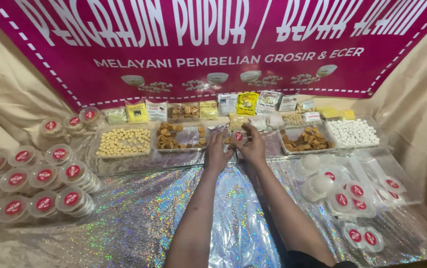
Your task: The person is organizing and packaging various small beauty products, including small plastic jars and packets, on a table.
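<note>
At twelve o'clock on the glittery foil-covered table [139, 218], seen from the head camera, both hands meet around a small round clear tub with a red label [238, 136]; the left hand [217, 154] cups it from nine o'clock, fingers curled and half closed against its side; the right hand [251, 147] arches over it from three o'clock, fingertips pinched on the rim, though how tightly I cannot tell. To handle it well, I judge the tub should stay level and squeezed only lightly, since thin plastic buckles; the left should steady while the right works. Trays of pale pellets [123, 142] and brown pieces [181, 137] lie at ten and eleven o'clock; stacked labelled tubs [45, 186] sit at nine; a magenta banner [213, 49] hangs behind.
</note>
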